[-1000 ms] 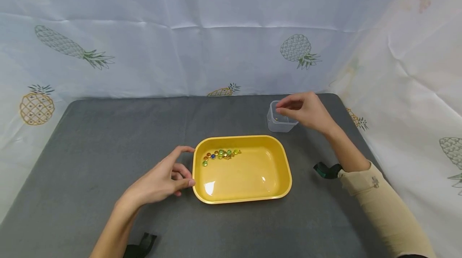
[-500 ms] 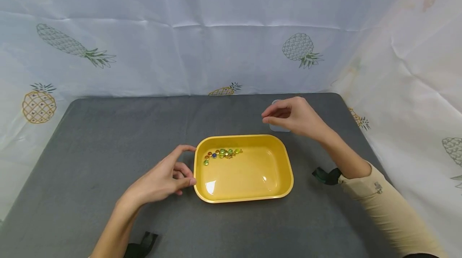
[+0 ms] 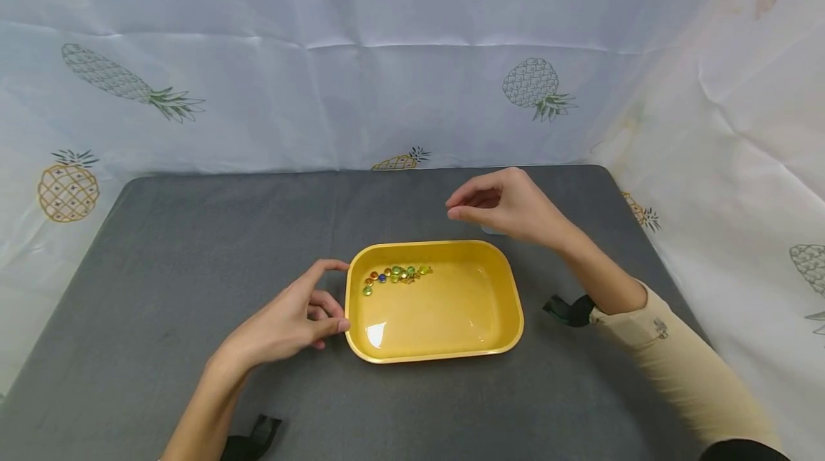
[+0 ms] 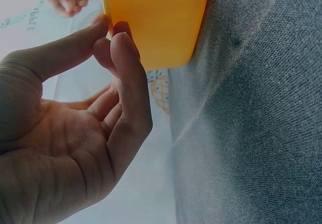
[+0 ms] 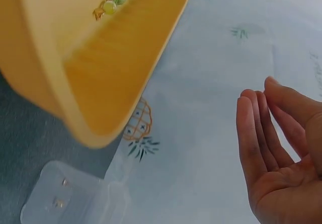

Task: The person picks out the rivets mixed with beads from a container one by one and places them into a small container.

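A yellow tray [image 3: 425, 358] lies on the grey table. My left hand [image 3: 283, 321] holds its left end, with the thumb and index finger at the rim and the other fingers curled. Small glass beads [image 3: 396, 273] in green, amber and blue lie with gold star charms [image 5: 98, 13] in the tray's far left part. My right hand [image 3: 515, 207] hovers behind the tray, thumb close to the fairly straight fingers and nothing visible between them. Under that hand, a clear plastic box [image 3: 493, 230] is mostly hidden; the right wrist view shows small gold bits [image 5: 58, 202] in it.
The grey cloth-covered table [image 3: 213, 246] runs back to a white pineapple-print curtain [image 3: 348, 103], which also stands along the right side. Dark straps [image 3: 570, 311] hang at both wrists.
My right hand has come out of the clear box and moved left, above the area behind the tray. The left hand, the tray and the beads have stayed put.
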`<state>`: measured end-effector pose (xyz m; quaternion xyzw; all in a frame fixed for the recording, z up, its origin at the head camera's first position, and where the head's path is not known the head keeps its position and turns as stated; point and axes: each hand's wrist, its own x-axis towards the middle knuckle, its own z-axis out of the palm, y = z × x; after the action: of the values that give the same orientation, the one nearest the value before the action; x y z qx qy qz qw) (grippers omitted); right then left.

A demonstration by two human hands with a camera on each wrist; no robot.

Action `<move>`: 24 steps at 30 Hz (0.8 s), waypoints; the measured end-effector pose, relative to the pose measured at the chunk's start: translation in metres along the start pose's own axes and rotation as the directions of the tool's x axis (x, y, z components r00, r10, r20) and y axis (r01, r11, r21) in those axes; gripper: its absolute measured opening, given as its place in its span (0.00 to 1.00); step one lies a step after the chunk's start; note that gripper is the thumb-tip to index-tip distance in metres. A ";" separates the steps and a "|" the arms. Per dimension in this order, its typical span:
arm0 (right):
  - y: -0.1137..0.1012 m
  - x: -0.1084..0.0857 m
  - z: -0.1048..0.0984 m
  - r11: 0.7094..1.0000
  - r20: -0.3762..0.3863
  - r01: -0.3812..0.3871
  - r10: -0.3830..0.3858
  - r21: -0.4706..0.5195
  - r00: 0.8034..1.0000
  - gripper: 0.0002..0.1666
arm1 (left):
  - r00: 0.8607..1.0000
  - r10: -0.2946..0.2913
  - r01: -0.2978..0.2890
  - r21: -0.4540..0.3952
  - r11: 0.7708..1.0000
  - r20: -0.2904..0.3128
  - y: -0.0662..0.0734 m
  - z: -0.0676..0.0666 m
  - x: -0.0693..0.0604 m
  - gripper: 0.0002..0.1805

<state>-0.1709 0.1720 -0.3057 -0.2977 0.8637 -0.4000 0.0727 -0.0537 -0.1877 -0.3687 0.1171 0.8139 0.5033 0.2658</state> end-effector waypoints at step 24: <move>-0.017 0.029 0.037 0.997 0.144 0.017 -0.027 0.071 0.989 0.06 | 1.000 0.012 -0.012 0.003 1.000 -0.004 -0.001 0.000 -0.001 0.44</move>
<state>-0.1727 0.1228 -0.3150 -0.3330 0.8384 -0.4078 0.1412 -0.0530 -0.1885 -0.3697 0.1212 0.8143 0.5040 0.2611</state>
